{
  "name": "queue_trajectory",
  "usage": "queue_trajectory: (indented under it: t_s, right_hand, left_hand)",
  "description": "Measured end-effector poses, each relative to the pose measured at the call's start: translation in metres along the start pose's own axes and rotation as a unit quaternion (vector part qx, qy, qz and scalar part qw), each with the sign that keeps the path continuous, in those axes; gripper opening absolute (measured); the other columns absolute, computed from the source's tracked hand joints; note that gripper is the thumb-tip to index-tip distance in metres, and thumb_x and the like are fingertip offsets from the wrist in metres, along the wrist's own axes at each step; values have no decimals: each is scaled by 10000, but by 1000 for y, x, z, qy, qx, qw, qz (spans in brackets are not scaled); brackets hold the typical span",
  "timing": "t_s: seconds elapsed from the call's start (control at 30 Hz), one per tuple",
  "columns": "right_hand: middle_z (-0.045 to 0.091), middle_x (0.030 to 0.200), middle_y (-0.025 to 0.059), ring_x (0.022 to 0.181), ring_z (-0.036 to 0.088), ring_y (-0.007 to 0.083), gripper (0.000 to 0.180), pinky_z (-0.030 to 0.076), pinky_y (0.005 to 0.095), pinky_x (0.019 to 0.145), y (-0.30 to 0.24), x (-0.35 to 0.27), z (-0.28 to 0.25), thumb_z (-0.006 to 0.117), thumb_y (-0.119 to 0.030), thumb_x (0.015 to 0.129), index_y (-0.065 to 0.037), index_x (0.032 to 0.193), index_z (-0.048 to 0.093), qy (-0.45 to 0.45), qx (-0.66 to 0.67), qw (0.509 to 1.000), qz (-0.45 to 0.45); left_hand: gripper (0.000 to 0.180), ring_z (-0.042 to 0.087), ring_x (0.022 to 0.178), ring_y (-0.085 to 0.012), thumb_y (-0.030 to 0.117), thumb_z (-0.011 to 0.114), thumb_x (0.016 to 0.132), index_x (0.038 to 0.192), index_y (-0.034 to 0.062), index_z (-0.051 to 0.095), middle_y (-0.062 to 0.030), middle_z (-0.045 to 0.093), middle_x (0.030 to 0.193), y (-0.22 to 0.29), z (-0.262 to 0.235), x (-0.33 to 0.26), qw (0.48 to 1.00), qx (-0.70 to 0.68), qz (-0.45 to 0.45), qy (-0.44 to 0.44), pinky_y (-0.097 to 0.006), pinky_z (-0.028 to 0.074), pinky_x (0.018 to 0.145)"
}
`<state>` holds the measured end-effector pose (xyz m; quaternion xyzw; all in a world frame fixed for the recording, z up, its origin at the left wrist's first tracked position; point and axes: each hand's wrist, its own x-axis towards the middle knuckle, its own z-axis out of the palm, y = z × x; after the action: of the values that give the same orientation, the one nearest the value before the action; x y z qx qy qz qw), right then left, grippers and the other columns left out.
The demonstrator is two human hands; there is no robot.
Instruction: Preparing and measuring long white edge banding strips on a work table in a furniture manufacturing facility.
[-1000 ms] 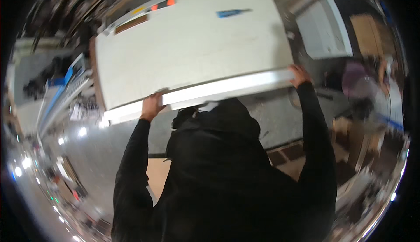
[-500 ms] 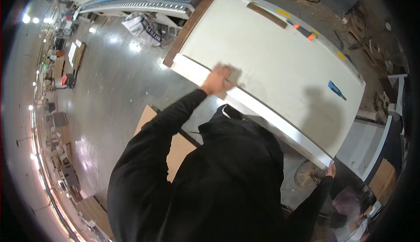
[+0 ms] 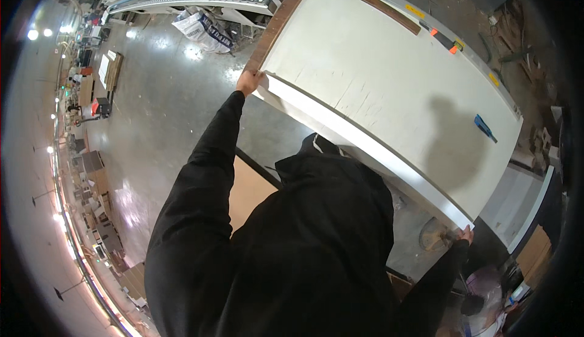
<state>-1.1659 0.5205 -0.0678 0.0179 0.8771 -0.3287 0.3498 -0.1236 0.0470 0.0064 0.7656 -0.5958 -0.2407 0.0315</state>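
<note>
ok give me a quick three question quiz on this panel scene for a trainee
1. True or false: both hands grip the near edge of the white panel.
2. Which corner does the left hand hold? A) a far corner B) the near left corner C) the middle of the near edge
3. What small blue thing lies on the panel toward its right end?

Key:
1. True: the right hand holds the near right corner, the left hand the other end.
2. B
3. A blue marker-like object; its exact kind is too small to tell.
</note>
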Motion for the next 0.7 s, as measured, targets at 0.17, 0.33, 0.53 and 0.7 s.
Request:
queue_trajectory:
  t_s: [0.17, 0.33, 0.53, 0.7]
  right_hand:
    - [529, 1453, 51, 1190, 615, 262, 995, 432, 394, 831, -7, 5, -31, 768, -538, 857, -156, 1601, 228, -29, -3, 999, 28]
    - [571, 1400, 54, 1161, 638, 257, 992, 444, 381, 822, -10, -6, -20, 772, -555, 844, -161, 1592, 251, -38, 0, 998, 49]
    - [668, 1220, 56, 1005, 712, 216, 931, 468, 335, 700, -5, -1, 8, 762, -595, 835, -144, 1540, 354, -11, 28, 999, 26]
    - [583, 1395, 217, 1311, 543, 381, 1006, 435, 476, 1057, -10, 21, -89, 748, -653, 817, 24, 1490, 428, 180, -235, 911, -287]
  left_hand:
    - [530, 694, 962, -407, 492, 623, 940, 1069, -9, 740, -265, 723, 975, 8, 4, 6, 999, -12, 22, -42, -451, 520, 850]
    - [413, 657, 807, -153, 415, 605, 971, 1060, 43, 760, -55, 736, 916, 4, 5, 13, 992, -53, -41, -104, -332, 512, 728]
    - [478, 650, 854, -200, 437, 644, 955, 1098, -10, 732, -86, 726, 950, -26, -3, 14, 994, -86, -16, -60, -346, 511, 775]
    - [757, 666, 1118, -377, 585, 703, 849, 1287, -28, 624, -224, 700, 1200, 20, 25, -4, 993, -62, 53, -83, -421, 508, 956]
